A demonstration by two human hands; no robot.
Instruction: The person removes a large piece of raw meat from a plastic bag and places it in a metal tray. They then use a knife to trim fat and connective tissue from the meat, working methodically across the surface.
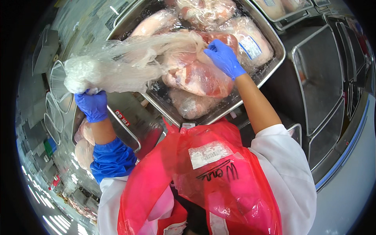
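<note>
My left hand (92,105), in a blue glove, is closed round a bunched end of clear plastic wrapping (117,68). The plastic stretches from there across to a large raw piece of meat (201,80) on top of others in a metal tub (279,58). On the meat's far right side my right hand (226,58), also gloved, has its fingers bent together on the plastic's other end; the fingertips are partly hidden. Several wrapped pieces of meat lie around it, one wrapped piece (260,37) bearing a white and blue label.
Empty-looking metal tubs (319,78) stand at the right. Another tub with meat (284,8) is at the far right. On the left, pale meat (84,147) lies beside a metal tub (133,113). My red plastic apron (203,184) touches the near edge.
</note>
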